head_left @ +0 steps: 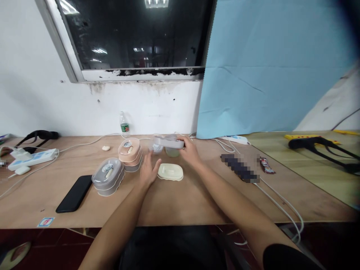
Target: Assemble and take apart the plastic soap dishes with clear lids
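My right hand (pixel 190 150) grips the right end of a translucent grey lunch-box lid (pixel 168 142), raised over the table. My left hand (pixel 149 169) has its fingers apart and holds nothing; it hovers between the pink lunch box and a cream-coloured oval piece. That cream piece (pixel 170 171) lies flat in front of my hands. Under and behind the lid are a clear container (pixel 156 148), blurred, and a pale greenish container (pixel 172 152), partly hidden. To the left stand a stacked pink lunch box (pixel 129 152) and a stacked grey lunch box (pixel 108 174), both with their lids on.
A black phone (pixel 74 194) lies left of the grey box. A plastic bottle (pixel 124 123) stands by the wall. Left sits a white power strip (pixel 33 159) with cables. On the right are a dark pixelated object (pixel 240 168), a wrapped snack (pixel 266 165) and black straps (pixel 323 148).
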### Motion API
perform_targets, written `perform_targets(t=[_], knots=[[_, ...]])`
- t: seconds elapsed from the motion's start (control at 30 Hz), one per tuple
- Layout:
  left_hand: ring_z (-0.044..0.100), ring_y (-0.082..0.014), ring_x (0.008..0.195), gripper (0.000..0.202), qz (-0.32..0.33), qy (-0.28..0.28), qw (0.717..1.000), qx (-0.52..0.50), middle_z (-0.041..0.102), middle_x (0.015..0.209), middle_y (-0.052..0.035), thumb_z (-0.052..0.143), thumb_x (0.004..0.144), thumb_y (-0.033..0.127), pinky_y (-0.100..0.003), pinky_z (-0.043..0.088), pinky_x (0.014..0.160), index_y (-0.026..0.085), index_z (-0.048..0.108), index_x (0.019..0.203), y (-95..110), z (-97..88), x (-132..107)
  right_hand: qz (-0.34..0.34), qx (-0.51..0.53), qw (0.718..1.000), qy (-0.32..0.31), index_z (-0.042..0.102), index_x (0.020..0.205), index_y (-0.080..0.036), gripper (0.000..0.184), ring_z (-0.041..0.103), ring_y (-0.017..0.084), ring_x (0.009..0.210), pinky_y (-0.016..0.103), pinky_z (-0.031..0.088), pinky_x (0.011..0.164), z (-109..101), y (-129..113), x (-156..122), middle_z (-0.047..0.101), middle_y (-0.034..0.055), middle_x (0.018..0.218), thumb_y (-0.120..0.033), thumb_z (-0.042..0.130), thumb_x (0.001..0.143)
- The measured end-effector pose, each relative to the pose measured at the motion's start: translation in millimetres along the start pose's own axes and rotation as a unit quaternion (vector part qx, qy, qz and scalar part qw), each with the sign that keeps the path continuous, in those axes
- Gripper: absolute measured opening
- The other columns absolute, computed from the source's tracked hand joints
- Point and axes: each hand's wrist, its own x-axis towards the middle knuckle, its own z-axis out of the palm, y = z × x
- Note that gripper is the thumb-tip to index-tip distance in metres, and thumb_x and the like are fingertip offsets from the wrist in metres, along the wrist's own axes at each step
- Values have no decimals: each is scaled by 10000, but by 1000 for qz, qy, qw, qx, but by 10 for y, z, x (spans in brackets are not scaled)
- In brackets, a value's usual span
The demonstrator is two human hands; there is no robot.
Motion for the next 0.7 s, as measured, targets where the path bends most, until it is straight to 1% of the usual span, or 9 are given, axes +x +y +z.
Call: perform_targets(t=[0.1,0.17,0.23,0.3,0.4,0.43,0.5,0.6,0.7], knots=[[618,-186,880,637,14,31,999,-26,602,1166,-94,443,918,462,-301,478,775,184,241,1454,0,-53,4,43,72,996,1,487,1271,-213,467,576,249,1041,356,454,873,-43,-108,-215,614,77,1171,-315,586,826],[620,-172,785,593,18,19,999,-25,653,1015,-58,434,920,457,-281,468,727,184,308,1432,1,-67,-1,89,106,990,-32,486,1273,-205,465,609,240,958,347,476,818,-24,-115,-352,651,78,1095,-410,549,860],[630,-183,798,520,18,0,1000,-23,675,937,-45,422,923,463,-271,460,725,182,430,1361,3,-62,-7,121,129,981,-82,553,1196,-187,421,628,227,875,331,487,766,17,-66,-453,682,69,982,-463,500,883],[641,-194,830,487,11,-12,1000,-25,690,937,-53,418,922,473,-266,458,730,180,501,1302,5,-47,-8,134,138,972,-135,614,1113,-170,406,633,221,852,320,488,760,61,16,-509,694,63,944,-481,481,889],[651,-195,782,513,-12,-33,999,3,707,891,-50,423,919,463,-264,458,705,195,459,1355,0,-26,5,156,137,960,-188,660,1049,-158,402,636,219,862,308,488,775,112,144,-539,707,57,947,-484,497,881],[652,-197,770,511,-20,-49,998,26,710,870,-45,420,920,454,-265,457,696,209,450,1368,-5,-21,11,172,133,955,-201,669,1036,-155,401,638,221,867,303,490,772,127,179,-546,711,57,946,-483,503,877],[659,-211,788,466,-37,-93,991,85,716,863,-51,408,920,439,-271,456,692,223,512,1319,-21,-8,22,206,122,944,-228,682,1011,-150,386,644,228,876,292,493,754,159,237,-566,717,58,945,-470,521,868],[662,-246,889,401,-66,-166,968,176,719,949,-93,392,910,435,-289,458,718,209,653,1113,-50,23,30,235,101,930,-262,689,1002,-156,338,651,226,883,271,490,728,208,293,-610,720,59,976,-425,561,842],[659,-271,933,432,-93,-222,943,231,712,999,-122,369,904,478,-308,462,728,196,681,1006,-65,59,25,241,60,928,-276,700,959,-163,308,650,213,846,249,471,689,234,322,-642,724,61,953,-411,572,829]])
